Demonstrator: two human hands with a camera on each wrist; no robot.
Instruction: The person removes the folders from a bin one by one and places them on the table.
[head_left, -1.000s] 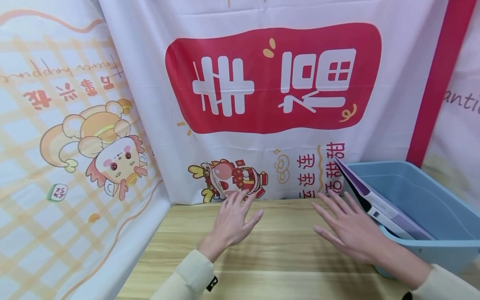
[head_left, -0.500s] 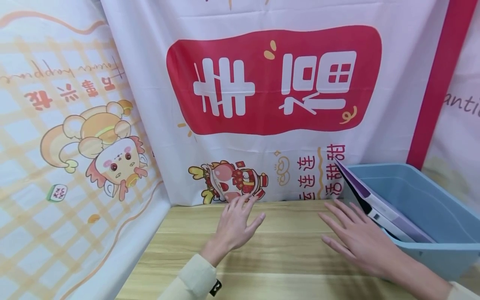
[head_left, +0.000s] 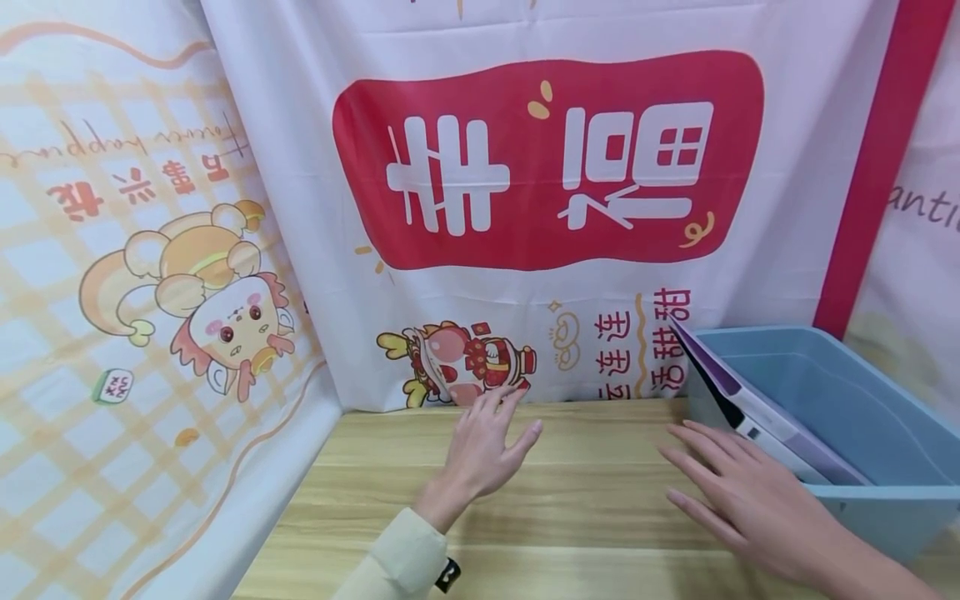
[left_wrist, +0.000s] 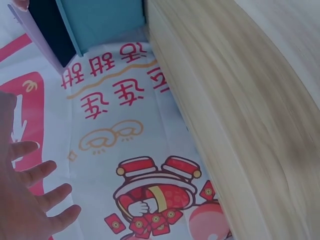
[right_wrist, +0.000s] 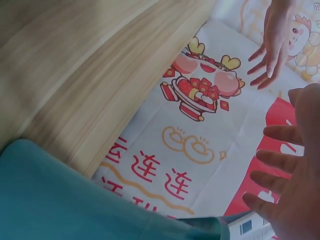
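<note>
1. Reaching forward over the tabletop point(head_left: 570, 492), your left hand point(head_left: 483, 454) is at 6 o'clock in the head view, its fingers apart with nothing between them.
2. Your right hand point(head_left: 765, 504) is at 4 o'clock, fingers also apart and clasping nothing. It overlaps the folder in view; you cannot tell whether they touch.
3. The purple-and-white folder point(head_left: 787, 437), perhaps a flat box, is at 4 o'clock, tilted inside the blue bin point(head_left: 892, 490), with its upper corner poking past the bin's left rim.
4. As a judgement, the folder being in the bin is all that looks done; with neither of your hands gripping it, any lifting out or straightening is left.
5. The folder's lower end is hard to make out, and its label is too small to read.
6. Your right forearm hides part of the bin's near left corner; the frame cuts off its right side.
</note>
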